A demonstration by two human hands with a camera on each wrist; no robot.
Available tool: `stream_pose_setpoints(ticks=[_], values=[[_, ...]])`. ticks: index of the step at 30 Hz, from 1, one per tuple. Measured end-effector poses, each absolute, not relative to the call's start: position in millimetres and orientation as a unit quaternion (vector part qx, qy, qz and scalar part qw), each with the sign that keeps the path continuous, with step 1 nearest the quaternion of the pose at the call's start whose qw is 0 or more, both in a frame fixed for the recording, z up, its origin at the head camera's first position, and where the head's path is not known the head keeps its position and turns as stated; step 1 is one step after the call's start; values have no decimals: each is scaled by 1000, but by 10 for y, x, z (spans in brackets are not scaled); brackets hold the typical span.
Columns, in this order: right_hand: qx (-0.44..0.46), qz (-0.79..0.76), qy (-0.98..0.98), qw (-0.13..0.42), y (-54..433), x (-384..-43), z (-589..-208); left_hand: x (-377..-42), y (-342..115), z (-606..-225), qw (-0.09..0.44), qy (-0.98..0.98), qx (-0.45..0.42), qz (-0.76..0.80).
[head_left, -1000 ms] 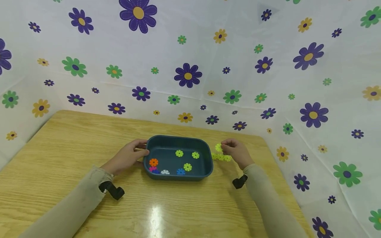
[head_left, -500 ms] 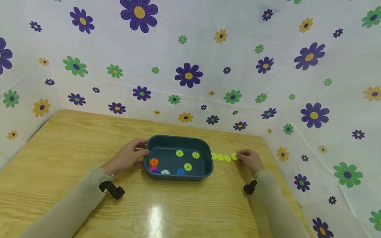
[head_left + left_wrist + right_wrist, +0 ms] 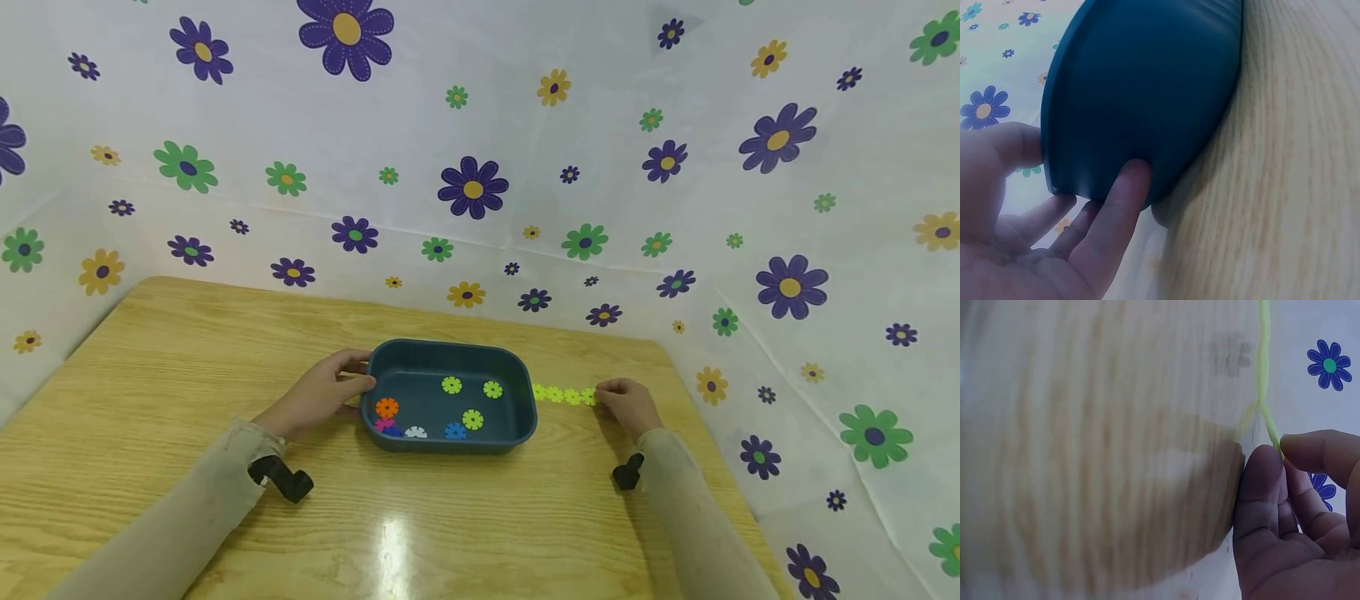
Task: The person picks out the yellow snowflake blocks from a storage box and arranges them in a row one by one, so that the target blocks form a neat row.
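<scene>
A dark teal plastic tub sits on the table. My left hand holds its left end, thumb at the rim and fingers against the outer wall; the left wrist view shows a fingertip low on that wall. To the right of the tub, several yellow-green snowflake discs lie in a row reaching its right side. At the row's right end, my right hand pinches a yellow-green snowflake disc between thumb and fingertips. Seen edge-on in the right wrist view, it tilts up from the table, its outer edge hidden by the fingers.
In the tub lie three yellow-green discs, an orange disc, a blue disc, a white disc, and pink and dark blue ones. The wooden table backs onto a flowered cloth.
My right hand has moved right from over the row to its right end, setting the pinched disc in line with the others. The left hand and the tub have stayed put.
</scene>
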State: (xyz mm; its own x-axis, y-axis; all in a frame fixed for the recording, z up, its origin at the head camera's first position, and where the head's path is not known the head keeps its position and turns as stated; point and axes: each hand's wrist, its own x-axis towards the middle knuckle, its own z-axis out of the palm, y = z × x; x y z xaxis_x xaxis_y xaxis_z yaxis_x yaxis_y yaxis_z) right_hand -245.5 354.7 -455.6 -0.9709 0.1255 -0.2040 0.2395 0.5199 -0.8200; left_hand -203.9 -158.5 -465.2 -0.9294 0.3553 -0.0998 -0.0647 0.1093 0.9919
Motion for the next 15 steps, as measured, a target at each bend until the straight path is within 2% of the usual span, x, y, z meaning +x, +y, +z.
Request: stream_pose_setpoints(ticks=[15], values=[[105, -445, 887, 62, 3534, -2435, -4538, -2034, -1579, -4634, 159, 727, 100, 660]])
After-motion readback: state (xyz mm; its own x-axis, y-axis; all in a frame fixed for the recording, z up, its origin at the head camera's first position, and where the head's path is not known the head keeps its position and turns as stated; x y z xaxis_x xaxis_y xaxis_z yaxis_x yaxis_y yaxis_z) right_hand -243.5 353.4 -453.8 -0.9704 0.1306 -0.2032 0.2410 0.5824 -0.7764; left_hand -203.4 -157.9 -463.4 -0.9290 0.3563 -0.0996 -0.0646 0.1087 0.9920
